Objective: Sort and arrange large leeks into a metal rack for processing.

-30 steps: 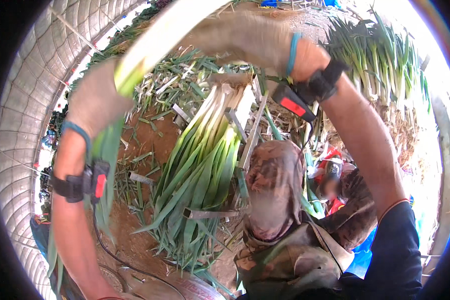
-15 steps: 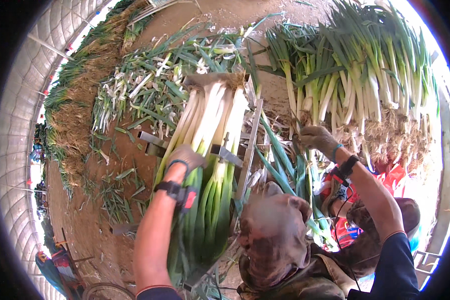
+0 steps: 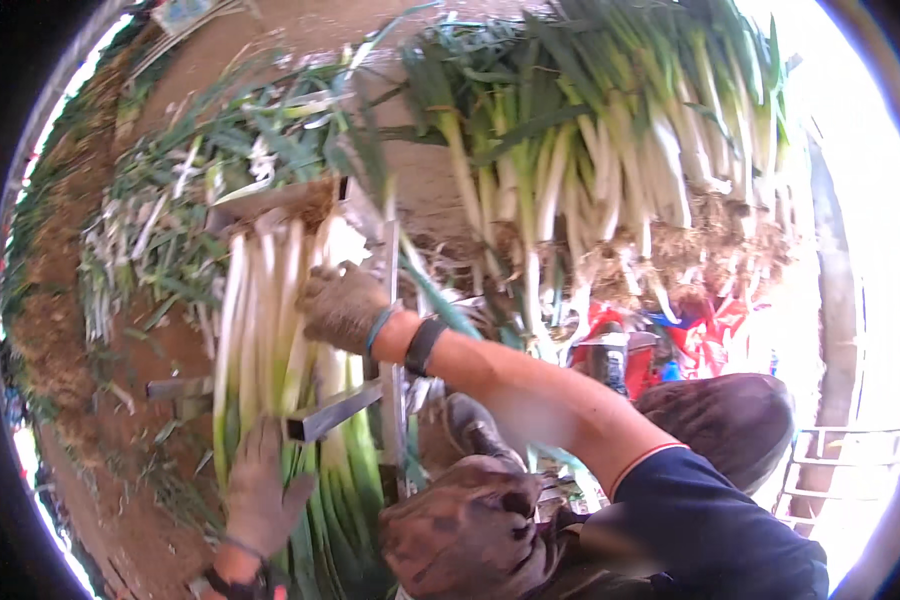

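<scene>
A bundle of trimmed leeks (image 3: 270,340) lies lengthwise in a metal frame (image 3: 335,410), white stalks at the far end and green leaves toward me. My right hand (image 3: 342,305), in a worn grey glove, rests on top of the white stalks near the frame's right rail. My left hand (image 3: 260,495), also gloved, lies flat on the green part of the bundle just behind a metal crossbar. Neither hand is closed around a leek.
A large heap of untrimmed leeks with rooty ends (image 3: 610,170) lies at the far right. Cut green leaves (image 3: 200,190) litter the bare soil on the left. My knees in dark trousers (image 3: 470,530) are below, and a red object (image 3: 690,330) sits beside them.
My right hand has come back from the heap at the right and now lies on the bundle's white stalks. My left hand has slid down toward the green end.
</scene>
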Available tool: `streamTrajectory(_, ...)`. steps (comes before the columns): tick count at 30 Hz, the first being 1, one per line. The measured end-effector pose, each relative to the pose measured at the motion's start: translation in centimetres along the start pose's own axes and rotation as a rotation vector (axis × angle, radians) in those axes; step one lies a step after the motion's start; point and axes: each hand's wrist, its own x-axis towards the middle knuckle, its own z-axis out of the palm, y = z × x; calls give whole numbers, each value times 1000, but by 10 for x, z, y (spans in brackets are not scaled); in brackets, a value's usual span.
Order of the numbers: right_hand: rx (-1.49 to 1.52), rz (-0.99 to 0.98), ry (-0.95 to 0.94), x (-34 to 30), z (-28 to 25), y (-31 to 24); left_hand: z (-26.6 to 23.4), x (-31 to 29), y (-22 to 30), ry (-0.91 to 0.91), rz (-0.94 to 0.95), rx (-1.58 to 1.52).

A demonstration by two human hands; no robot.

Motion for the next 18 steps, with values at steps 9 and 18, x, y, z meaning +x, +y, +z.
streamTrajectory(9,226,65,97,-35,-14,19,54,19,10,38,34,-89)
streamTrajectory(18,234,1333,417,-241,18,221,87,18,-23,72,45,-128)
